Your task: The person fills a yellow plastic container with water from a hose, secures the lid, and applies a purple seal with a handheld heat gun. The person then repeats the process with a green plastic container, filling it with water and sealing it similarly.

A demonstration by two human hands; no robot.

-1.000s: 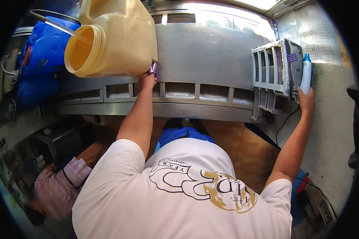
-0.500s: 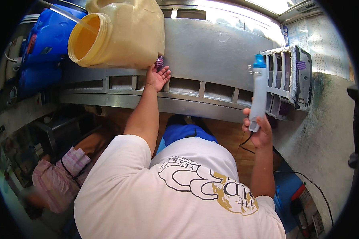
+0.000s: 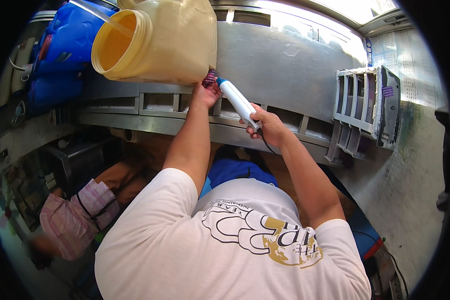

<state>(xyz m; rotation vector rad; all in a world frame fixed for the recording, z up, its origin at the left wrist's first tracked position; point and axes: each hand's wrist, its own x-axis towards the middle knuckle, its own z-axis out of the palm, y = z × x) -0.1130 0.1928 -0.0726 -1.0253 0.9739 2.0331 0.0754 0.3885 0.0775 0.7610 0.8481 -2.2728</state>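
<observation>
Well, the right hand (image 3: 268, 127) clasps one white tool (image 3: 239, 104) — left hand (image 3: 211, 94), grip unclear, at one purple-striped item (image 3: 209, 76).

The view looks steeply down and forward from the person's head, through the left of two side-by-side fisheye lenses. The white T-shirt (image 3: 225, 245) is nearest, filling the lower middle; the left fingers (image 3: 213, 93) and right fingers (image 3: 257, 116) show above centre, farther off. The counter (image 3: 275, 60) spans the upper part, its edges bowing toward the dark round rim
</observation>
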